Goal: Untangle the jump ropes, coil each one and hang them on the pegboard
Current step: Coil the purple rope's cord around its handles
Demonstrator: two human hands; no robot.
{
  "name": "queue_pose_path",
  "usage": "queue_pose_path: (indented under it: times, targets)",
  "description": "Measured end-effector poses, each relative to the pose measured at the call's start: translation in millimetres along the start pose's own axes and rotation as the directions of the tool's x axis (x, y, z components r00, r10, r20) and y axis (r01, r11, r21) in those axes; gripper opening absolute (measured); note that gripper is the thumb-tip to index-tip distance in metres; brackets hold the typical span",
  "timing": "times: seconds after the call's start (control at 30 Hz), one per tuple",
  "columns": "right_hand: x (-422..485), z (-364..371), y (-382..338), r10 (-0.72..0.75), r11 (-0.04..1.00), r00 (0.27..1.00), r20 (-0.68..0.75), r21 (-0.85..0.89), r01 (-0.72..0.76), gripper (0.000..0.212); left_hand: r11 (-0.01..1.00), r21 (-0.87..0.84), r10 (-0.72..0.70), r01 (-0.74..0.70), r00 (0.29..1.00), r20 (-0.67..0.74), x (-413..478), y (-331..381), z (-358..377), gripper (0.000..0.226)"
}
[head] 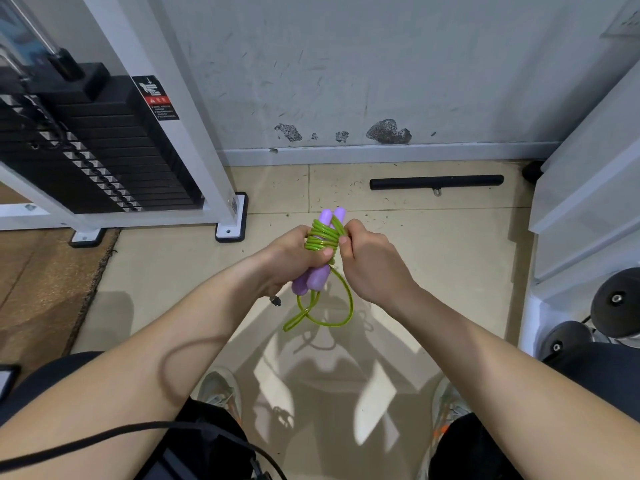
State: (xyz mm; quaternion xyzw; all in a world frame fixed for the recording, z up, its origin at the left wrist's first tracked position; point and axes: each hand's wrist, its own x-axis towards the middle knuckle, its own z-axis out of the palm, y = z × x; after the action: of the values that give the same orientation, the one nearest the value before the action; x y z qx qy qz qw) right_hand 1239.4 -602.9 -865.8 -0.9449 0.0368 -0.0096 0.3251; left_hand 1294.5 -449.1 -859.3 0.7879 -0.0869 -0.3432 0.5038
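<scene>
1. Nearest the camera, a black cable (104,438) is seen crossing the lower left corner, over dark trousers (214,445).
2. Two bare forearms are stretched forward from the bottom corners, meeting at the middle of the view.
3. Between the knees, two pale shoes (221,389) are planted on the beige tiled floor (450,258).
4. A jump rope (320,237) is held in the air above the floor, between both hands. Its green cord is wound in tight turns around two purple handles (318,277), which are laid side by side.
5. The handles are gripped by the left hand (294,254), fingers curled around them and the thumb laid against the green turns.
6. The cord at the right side of the winding is pinched by the right hand (370,258), fingers bent.
7. A loose loop (332,317) of green cord is left hanging below the handles.
8. Farther off, a black bar (436,181) is lying on the floor near a scuffed grey wall (381,64).
9. At the left, a black weight stack (104,150) is set in a white frame (194,116), beside a brown mat (41,278).
10. At the right edge, dark dumbbells (616,299) are partly seen.
</scene>
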Motion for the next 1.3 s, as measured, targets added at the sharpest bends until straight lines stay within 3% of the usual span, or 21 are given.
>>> queue_pose_path:
  times: [0.1,0.3,0.43,0.57,0.8,0.9,1.03,1.3]
  targets:
    - [1,-1,-3,0.082,0.997,0.996,0.022,0.008,-0.082,0.029,0.996,-0.085,-0.001,-0.012,0.990,-0.143,1,2,4,0.018]
    - [8,-13,-1,0.192,0.937,0.968,0.163,0.263,-0.230,0.038,0.978,-0.206,-0.084,0.002,0.916,-0.391,18,-8,-11,0.039]
    - [8,-21,3,0.188,0.863,0.936,0.297,0.406,-0.302,0.030,0.960,-0.279,-0.097,-0.029,0.899,-0.427,20,-7,-20,0.049]
    - [6,-32,2,0.125,0.702,0.896,0.425,0.600,-0.383,0.020,0.916,-0.399,-0.159,-0.036,0.882,-0.445,22,-6,-25,0.047]
    - [-6,-26,-15,0.045,0.591,0.832,0.554,0.657,-0.469,0.020,0.845,-0.527,-0.199,-0.097,0.857,-0.476,17,1,-14,0.049]
    - [-14,-11,-19,0.027,0.690,0.862,0.505,0.615,-0.382,0.025,0.786,-0.600,-0.206,-0.148,0.852,-0.481,17,6,-11,0.048]
    - [-10,-6,-15,0.112,0.852,0.950,0.292,0.464,-0.243,0.026,0.754,-0.641,-0.237,-0.144,0.851,-0.469,18,4,-10,0.046]
    - [7,-18,5,0.271,0.780,0.952,0.144,0.546,-0.305,0.026,0.734,-0.666,-0.239,-0.131,0.868,-0.435,11,10,-6,0.028]
